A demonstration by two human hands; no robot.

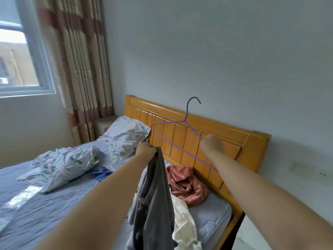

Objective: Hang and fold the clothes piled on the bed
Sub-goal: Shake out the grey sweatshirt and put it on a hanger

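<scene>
My left hand (146, 150) grips the top edge of a grey garment (155, 199), which hangs down over the bed (54, 201). My right hand (212, 144) holds a thin purple wire hanger (173, 141) up in front of the wooden headboard (232, 139), just right of the grey garment. On the mattress below lie a rust-coloured garment (187, 184), a cream-white garment (185, 226) and a dark blue piece (101, 173).
A floral pillow (128, 132) and a crumpled floral sheet (61, 165) lie on the left part of the bed. A window (16, 56) and striped curtain (79, 60) stand at the left. A plain wall (216, 51) rises behind the headboard.
</scene>
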